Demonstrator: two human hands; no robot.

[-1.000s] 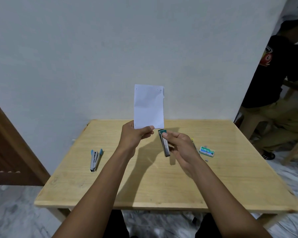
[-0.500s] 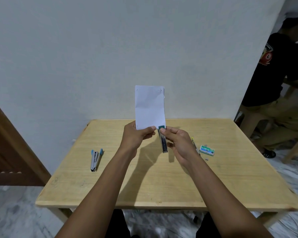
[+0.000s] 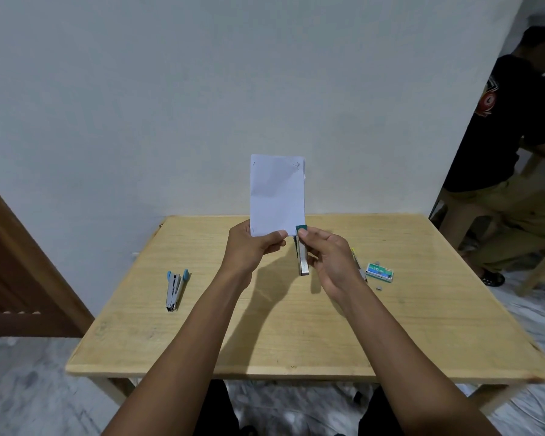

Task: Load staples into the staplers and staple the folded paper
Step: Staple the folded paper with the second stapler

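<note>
While the left hand (image 3: 252, 247) holds the folded paper (image 3: 277, 193) upright above the far half of the table (image 3: 296, 335), we see its thumb pressed on the front of the sheet's lower edge and its fingers curled behind, a firm pinch. The paper stands well clear of the table top, with its long sides vertical and a few small marks near its top right corner.

Above the table's middle, the right hand (image 3: 331, 262) grips the green stapler (image 3: 302, 258). Its thumb tip lies against the green head and its fingers curl round the metal body, which hangs down toward the table without touching it. The green head meets the paper's lower right corner; we cannot tell whether the corner sits inside the stapler's mouth or only beside it.

On the table's left part a blue stapler (image 3: 175, 289) lies by itself, its two blue-tipped arms spread apart and pointing toward the far edge. On the table's right part we find a green staple box (image 3: 379, 272), and just in front of it, toward the near edge, a small grey bit (image 3: 379, 288) too small to identify. Between the box and the right hand a thin yellow-tipped object (image 3: 354, 253) lies on the table, mostly hidden by the hand.

Beyond the table's right edge another person in a black shirt (image 3: 504, 127) sits. Past its left edge stands a brown wooden door (image 3: 16, 272).
</note>
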